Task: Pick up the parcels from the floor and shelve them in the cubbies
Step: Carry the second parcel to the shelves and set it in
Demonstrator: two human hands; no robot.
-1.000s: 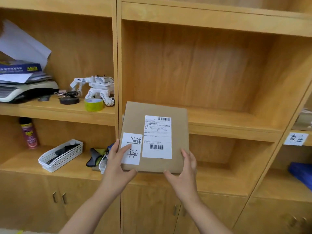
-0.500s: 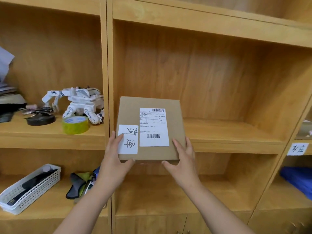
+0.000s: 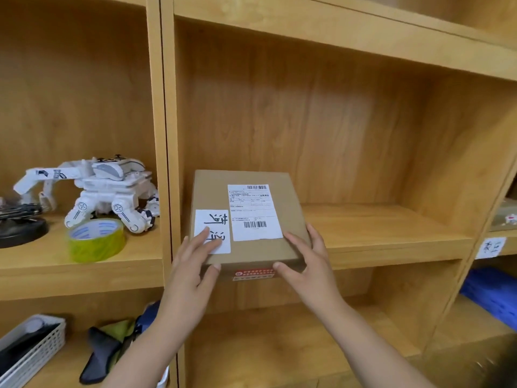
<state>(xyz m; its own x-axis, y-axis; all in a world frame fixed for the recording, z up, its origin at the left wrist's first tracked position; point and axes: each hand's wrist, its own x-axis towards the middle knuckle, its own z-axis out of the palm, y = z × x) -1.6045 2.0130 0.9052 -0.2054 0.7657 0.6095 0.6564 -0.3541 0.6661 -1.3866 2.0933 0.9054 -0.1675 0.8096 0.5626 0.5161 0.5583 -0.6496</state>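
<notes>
Both hands, left (image 3: 190,273) and right (image 3: 309,271), gripped the brown parcel (image 3: 249,219) lying flat at the cubby (image 3: 377,233) shelf's front edge. Left of the parcel, beyond the divider, stood a white toy robot (image 3: 95,189) and yellow tape roll (image 3: 96,239).

Both forearms are bare to the frame's edge, with no sleeves, rings or watch visible.

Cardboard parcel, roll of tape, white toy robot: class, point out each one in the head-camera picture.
cardboard parcel (image 3: 282,247): head view, bare top face.
roll of tape (image 3: 98,243): head view, yellow-green outer side.
white toy robot (image 3: 112,189): head view, its body.
</notes>
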